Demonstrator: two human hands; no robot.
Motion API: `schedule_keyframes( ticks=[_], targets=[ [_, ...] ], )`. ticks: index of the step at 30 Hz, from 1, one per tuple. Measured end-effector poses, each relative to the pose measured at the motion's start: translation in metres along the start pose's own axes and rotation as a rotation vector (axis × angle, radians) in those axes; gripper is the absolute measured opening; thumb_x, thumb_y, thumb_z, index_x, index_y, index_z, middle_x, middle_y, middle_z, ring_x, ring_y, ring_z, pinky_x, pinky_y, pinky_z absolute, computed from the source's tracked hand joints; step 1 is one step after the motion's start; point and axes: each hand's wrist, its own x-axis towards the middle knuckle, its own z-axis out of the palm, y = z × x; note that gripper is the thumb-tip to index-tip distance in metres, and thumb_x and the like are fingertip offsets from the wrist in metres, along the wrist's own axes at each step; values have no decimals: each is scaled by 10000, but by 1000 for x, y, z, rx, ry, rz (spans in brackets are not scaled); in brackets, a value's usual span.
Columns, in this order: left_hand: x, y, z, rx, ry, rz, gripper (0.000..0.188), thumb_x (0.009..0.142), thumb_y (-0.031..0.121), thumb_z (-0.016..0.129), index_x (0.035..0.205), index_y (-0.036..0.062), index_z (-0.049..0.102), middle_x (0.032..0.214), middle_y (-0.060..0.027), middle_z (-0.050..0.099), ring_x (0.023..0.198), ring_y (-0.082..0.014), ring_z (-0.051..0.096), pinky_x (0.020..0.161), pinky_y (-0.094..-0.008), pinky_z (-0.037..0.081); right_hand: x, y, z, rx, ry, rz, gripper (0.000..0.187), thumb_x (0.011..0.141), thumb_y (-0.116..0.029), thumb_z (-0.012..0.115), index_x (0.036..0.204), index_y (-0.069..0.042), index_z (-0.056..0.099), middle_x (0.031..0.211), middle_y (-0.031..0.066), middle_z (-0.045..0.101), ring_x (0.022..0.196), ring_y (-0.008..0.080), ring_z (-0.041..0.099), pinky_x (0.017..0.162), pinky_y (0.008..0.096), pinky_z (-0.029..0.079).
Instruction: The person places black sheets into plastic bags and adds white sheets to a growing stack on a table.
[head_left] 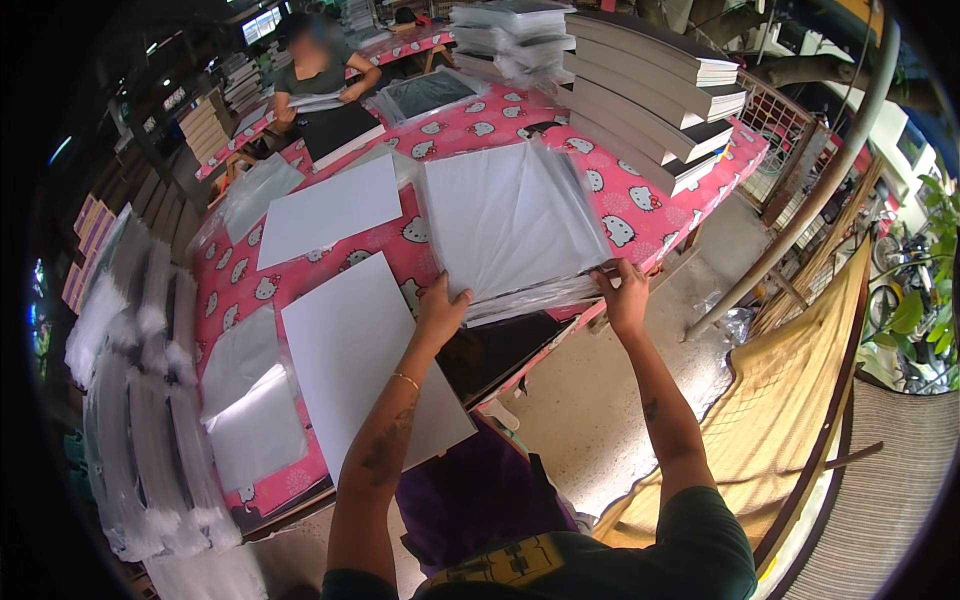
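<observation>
A stack of white sheets in clear plastic lies in front of me, its plastic creased and loose along the near edge. My left hand holds the stack's near left corner, thumb on the near side. At the near right corner my right hand pinches the plastic between thumb and fingers. Under the stack's near edge a dark glossy board shows in part. Beside my left forearm lies a large white sheet, partly covered by that arm. Another white sheet is farther off to the left.
A pink patterned cloth covers the table. Thick books are piled at the far right, with plastic packs beside them. Plastic-wrapped bundles stand at the left. Across the table a person holds sheets near a black book.
</observation>
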Motion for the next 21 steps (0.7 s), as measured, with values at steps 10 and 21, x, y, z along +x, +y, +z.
schedule_keyframes(
  ticks=[10, 21],
  targets=[
    [-19, -3, -10, 279, -36, 69, 519, 869, 239, 581, 1240, -88, 420, 1169, -272, 521, 1104, -418, 512, 922, -465, 427, 1, -9, 20, 115, -53, -165, 125, 751, -101, 713, 853, -48, 664, 870, 131, 630, 833, 313, 612, 740, 382, 485],
    [-247, -116, -283, 368, 545, -154, 260, 820, 128, 671, 1058, 24, 649, 1052, -176, 653, 942, -307, 647, 825, -364, 507, -14, -44, -26, 456, 117, -7, 334, 928, -166, 554, 1202, 22, 531, 1249, 139, 490, 1107, 219, 514, 901, 366, 437]
  ],
)
